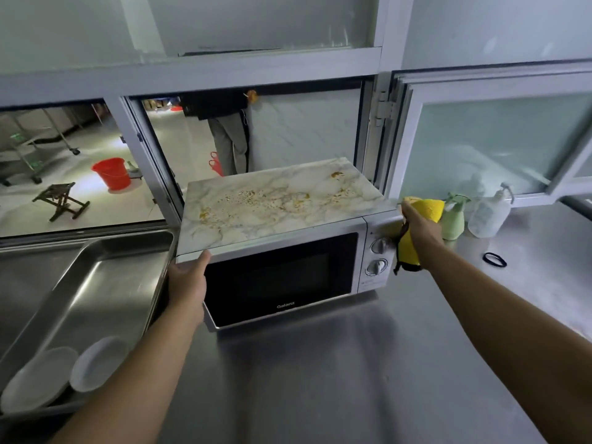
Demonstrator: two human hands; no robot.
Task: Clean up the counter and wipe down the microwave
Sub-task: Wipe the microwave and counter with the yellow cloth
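A silver microwave [288,277] with a dark door stands on the steel counter [320,379]. On top of it lies a marble-patterned board [282,200] strewn with yellow crumbs and stains. My left hand [187,283] holds the board's front left corner, thumb on its top edge. My right hand [419,225] grips a yellow cloth [427,208] at the board's front right corner; part of the cloth hangs down beside the microwave's two knobs [379,256].
A green spray bottle [453,219] and a clear pump bottle [488,214] stand right of the microwave, with a black ring [494,260] on the counter. A steel tray [96,296] with two white plates [64,373] sits left. A person stands beyond the open window.
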